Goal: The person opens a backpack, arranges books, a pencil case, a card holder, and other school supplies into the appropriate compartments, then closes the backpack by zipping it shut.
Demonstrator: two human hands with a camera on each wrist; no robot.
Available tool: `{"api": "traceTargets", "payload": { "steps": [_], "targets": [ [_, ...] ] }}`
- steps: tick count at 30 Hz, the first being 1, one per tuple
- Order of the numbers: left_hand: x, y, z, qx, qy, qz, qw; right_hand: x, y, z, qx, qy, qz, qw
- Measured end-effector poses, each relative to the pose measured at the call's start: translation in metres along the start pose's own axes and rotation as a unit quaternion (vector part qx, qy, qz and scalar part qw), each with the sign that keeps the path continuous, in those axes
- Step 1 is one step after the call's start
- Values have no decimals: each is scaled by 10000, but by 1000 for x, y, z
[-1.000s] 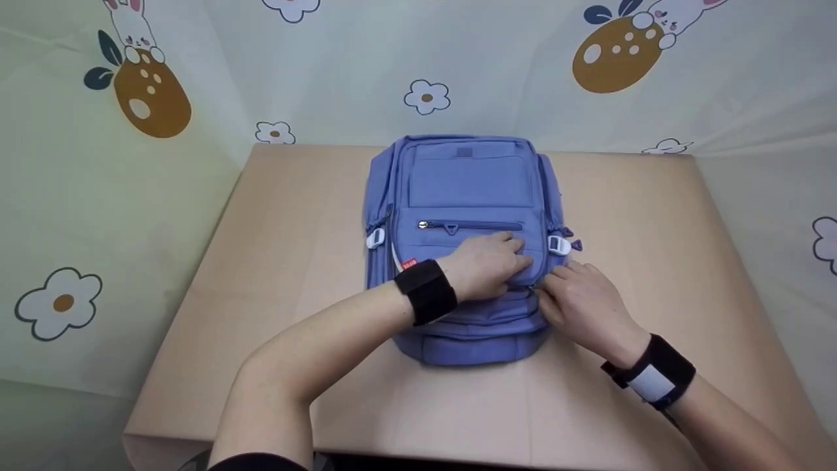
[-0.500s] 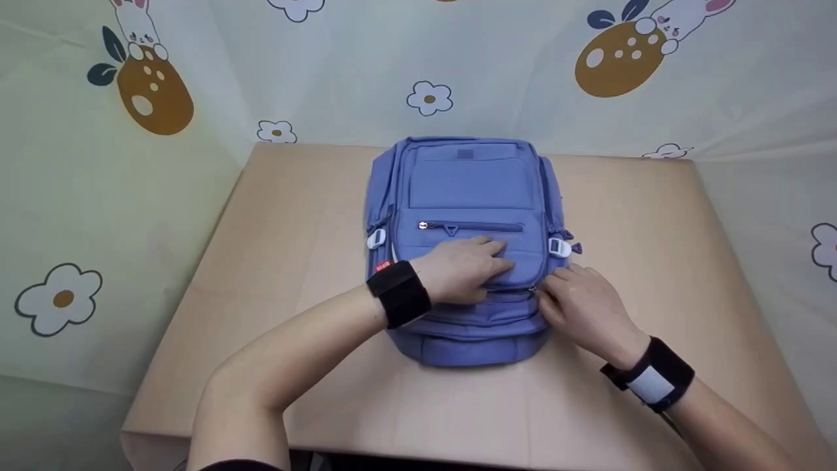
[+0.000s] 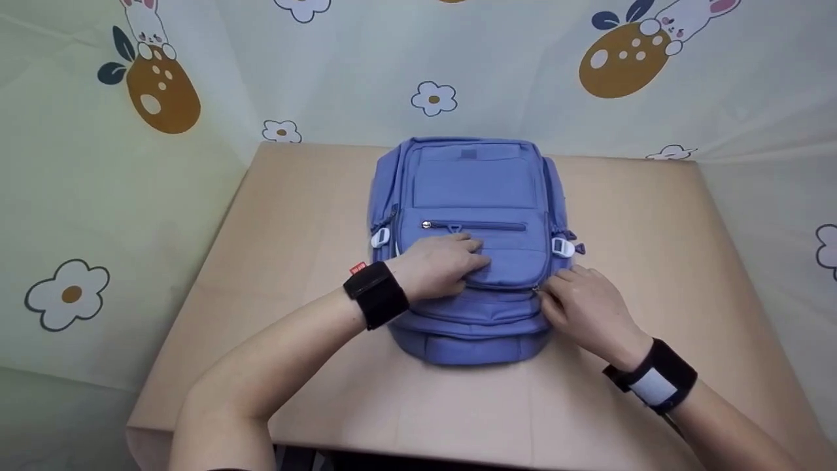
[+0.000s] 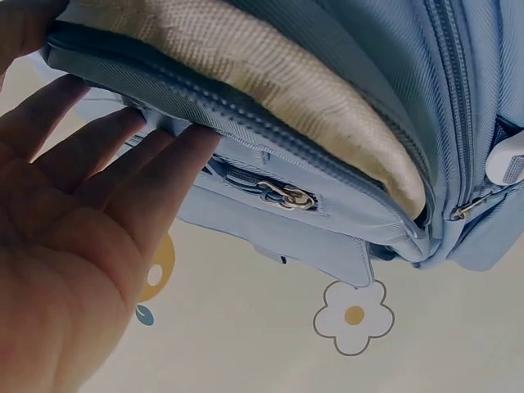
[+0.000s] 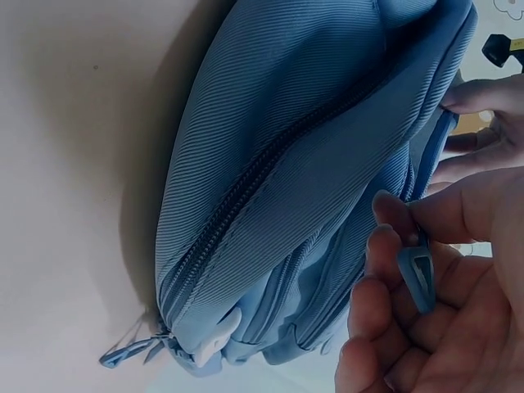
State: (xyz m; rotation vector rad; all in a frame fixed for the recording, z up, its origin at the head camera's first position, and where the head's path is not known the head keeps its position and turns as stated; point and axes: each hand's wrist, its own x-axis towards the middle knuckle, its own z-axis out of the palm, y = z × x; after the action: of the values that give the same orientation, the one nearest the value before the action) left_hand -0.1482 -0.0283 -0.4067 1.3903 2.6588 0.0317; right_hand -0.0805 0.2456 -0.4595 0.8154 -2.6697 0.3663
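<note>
A blue backpack (image 3: 474, 183) lies on the table with its front up. My left hand (image 3: 439, 265) rests on its front panel, fingers extended. In the left wrist view, those fingers (image 4: 176, 176) lie against the outside of a front pocket flap (image 4: 270, 135), with the thumb at its edge. The pocket gapes there, showing beige lining (image 4: 270, 61). At the pocket's right end, my right hand (image 3: 585, 307) pinches a zipper pull between thumb and fingers. Its blue triangular tab (image 5: 417, 278) hangs over the curled fingers in the right wrist view.
The backpack stands near the middle of a beige-covered table (image 3: 314, 216). White buckles (image 3: 562, 247) sit on its sides, and a shut zipper (image 3: 477, 226) crosses its front. A patterned curtain (image 3: 497, 78) surrounds the table's back and sides.
My left hand has slid leftward across the backpack's front, uncovering more of the pocket's lower edge. The right hand has stayed at the zipper's right end.
</note>
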Motion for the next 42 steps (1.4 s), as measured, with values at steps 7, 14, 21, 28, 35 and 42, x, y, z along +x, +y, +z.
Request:
{"api": "traceTargets", "payload": {
  "steps": [7,14,21,28,35,42],
  "targets": [
    [0,-1,1,60,151,179,9997,0,-1,1,49,24,-49,10000],
    [0,-2,2,67,204,202,9996,1,-9,0,141,112,-75,9998],
    [0,-2,3,161,328,260,9990,7,-28,3,52,88,-178,9998],
    [2,-1,3,265,267,225,9990,19,-49,12,-21,36,-343,9994],
    [3,-2,1,169,160,192,9995,26,-60,18,70,-127,-377,9992],
    [4,-1,2,376,277,268,9986,25,-58,19,190,-6,-485,9986]
  ]
}}
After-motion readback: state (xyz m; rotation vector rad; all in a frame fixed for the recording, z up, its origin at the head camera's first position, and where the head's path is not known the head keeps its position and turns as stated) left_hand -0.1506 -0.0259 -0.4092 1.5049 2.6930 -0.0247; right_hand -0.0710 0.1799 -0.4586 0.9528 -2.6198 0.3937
